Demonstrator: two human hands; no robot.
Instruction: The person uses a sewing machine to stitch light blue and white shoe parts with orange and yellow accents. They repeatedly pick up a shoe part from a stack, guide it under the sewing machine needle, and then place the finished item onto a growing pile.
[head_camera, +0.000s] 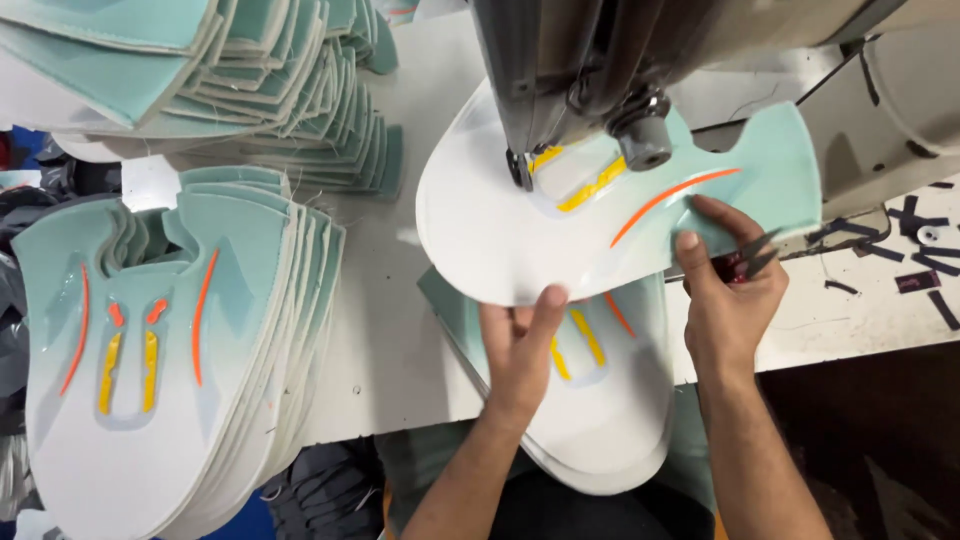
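While the left hand (520, 345) pinches the near edge of the shoe upper (520, 230) and the right hand (725, 290), small snips (750, 255) tucked in its grip, presses the side, the piece lies under the sewing machine (600, 90) on the desk (400, 330). Stitching looks in hand; next calls for steady turning. Upper: white toe, mint heel, orange and yellow trim.

My white worktable (400, 330) carried stacked shoe uppers (170, 350) at left, another pile (290, 110) far left, dark scraps (915, 255) at right.
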